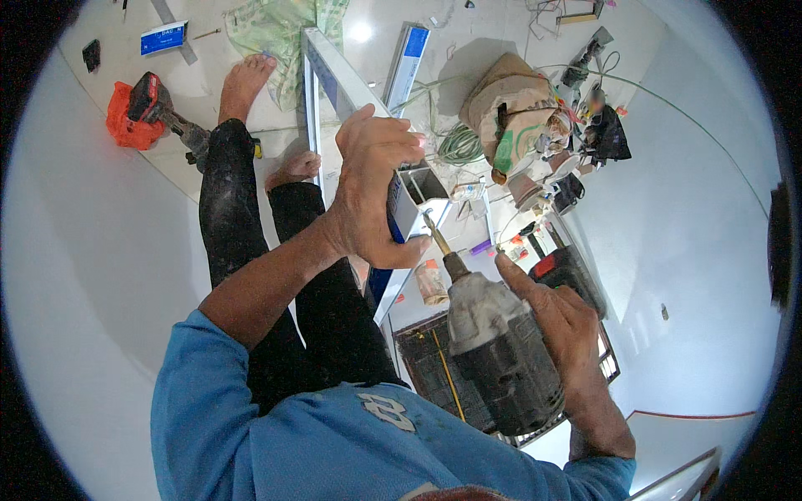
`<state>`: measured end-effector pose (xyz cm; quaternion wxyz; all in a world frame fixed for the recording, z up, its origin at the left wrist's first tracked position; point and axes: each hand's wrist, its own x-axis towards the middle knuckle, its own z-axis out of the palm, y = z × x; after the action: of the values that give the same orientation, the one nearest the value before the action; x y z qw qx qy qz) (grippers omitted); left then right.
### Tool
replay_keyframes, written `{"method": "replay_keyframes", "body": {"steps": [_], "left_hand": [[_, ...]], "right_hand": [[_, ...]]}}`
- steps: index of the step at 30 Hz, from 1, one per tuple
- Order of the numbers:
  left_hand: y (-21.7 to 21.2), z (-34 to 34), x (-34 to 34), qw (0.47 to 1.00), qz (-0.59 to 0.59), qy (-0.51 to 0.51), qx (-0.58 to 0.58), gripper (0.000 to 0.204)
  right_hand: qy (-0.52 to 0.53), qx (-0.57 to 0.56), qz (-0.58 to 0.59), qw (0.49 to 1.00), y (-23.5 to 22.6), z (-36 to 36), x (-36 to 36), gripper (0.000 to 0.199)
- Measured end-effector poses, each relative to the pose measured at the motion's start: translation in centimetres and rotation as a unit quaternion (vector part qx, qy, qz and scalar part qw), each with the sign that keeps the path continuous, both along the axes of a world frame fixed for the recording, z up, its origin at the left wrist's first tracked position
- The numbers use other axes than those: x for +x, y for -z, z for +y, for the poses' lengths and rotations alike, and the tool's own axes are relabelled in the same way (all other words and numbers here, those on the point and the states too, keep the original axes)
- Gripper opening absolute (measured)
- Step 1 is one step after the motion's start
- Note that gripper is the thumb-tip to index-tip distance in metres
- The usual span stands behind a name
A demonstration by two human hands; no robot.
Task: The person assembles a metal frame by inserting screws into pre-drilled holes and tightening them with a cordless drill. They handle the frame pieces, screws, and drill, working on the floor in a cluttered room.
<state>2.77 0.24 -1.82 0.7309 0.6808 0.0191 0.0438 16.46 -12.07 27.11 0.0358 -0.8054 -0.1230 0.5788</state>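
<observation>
My left hand (368, 188) grips the corner of a white metal frame (424, 219) with blue protective film, its thumb below the hollow, open end of the profile. In my right hand is a worn grey-and-black power driver (505, 351) with a red-marked battery. My index finger stretches along the driver's side, and whether it touches the trigger is hidden. A gold-coloured bit (440, 239) points from the driver to a small spot on the frame's end face, and its tip appears to touch there. The frame slants past my legs toward the floor.
A second cordless tool (154, 100) lies at the left beside an orange bag (125, 121). Green patterned cloth (284, 37) and a blue-and-white profile (408, 67) lie ahead. To the right are a brown sack (505, 96), coiled green cable (459, 144) and scattered tools.
</observation>
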Motion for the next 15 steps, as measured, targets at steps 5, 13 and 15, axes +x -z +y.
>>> {"method": "replay_keyframes", "body": {"steps": [5,13,15], "left_hand": [[0.1,-0.2,-0.1,1.000,-0.002,0.000,0.007,0.085],[0.3,-0.1,-0.1,1.000,-0.009,0.005,0.008,0.088],[0.3,-0.1,0.0,1.000,-0.010,0.006,0.010,0.088]], "right_hand": [[0.195,-0.125,-0.005,0.973,-0.9,-1.1,-4.5,0.077],[0.318,-0.160,-0.011,0.935,-1.1,-0.5,-5.9,0.090],[0.303,-0.175,-0.002,0.937,-1.1,0.0,-5.5,0.094]]}}
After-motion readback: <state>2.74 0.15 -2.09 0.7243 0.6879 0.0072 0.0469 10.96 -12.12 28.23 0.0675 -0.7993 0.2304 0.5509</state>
